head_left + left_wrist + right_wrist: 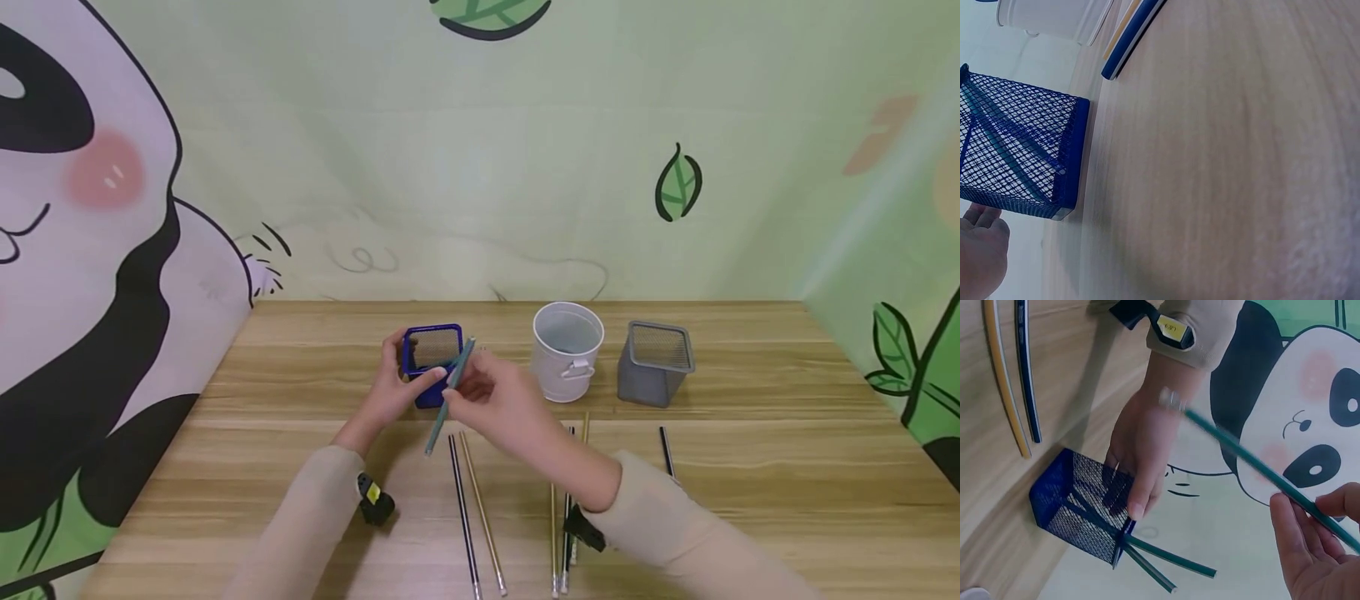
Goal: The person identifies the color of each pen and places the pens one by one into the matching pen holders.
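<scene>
A blue mesh pencil holder [430, 393] stands upright on the table, with my left hand [386, 394] gripping its left side and the thumb near the rim. My right hand [512, 406] pinches a green pencil [438, 429], which slants in front of the holder's rim. In the right wrist view that held pencil [1235, 447] is outside the holder, its silver end toward the left wrist. Two other green pencils [1171, 555] lean inside the holder, their ends sticking out past the rim. The left wrist view shows them through the mesh [1013, 147].
A white bucket [564, 375] stands right of the blue holder, with a grey mesh holder [647, 381] beyond it. On the table [255, 417] lie a black pencil [463, 508], a gold pencil [483, 517] and several more under the right forearm. Another black pencil [667, 450] lies further right.
</scene>
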A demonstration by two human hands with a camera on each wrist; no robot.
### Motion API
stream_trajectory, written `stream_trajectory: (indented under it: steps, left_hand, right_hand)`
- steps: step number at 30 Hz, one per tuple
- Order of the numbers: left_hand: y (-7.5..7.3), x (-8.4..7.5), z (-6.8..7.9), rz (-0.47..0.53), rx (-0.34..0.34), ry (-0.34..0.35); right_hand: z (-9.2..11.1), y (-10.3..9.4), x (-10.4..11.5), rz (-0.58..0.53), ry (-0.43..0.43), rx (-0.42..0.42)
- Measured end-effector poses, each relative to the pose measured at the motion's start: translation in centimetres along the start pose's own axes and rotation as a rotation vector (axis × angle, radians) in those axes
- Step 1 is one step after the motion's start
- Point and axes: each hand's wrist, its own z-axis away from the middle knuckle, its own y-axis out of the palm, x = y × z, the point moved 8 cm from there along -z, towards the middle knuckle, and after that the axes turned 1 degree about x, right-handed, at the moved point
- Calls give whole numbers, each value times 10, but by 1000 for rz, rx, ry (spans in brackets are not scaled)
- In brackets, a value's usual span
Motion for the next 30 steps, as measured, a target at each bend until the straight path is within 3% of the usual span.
stream_trajectory:
  steps: [14,25,30]
  left_hand:
    - [-2,-3,-2,-32,-13,17]
    - [-1,0,-1,6,-7,-14]
    - [-1,-8,3,7,11,-43]
  right_hand:
    - [-10,-33,16,-25,-142,-226]
    - [-20,-40,5,-38,-244,-318]
    - [-28,-43,-5,5,-259,-323]
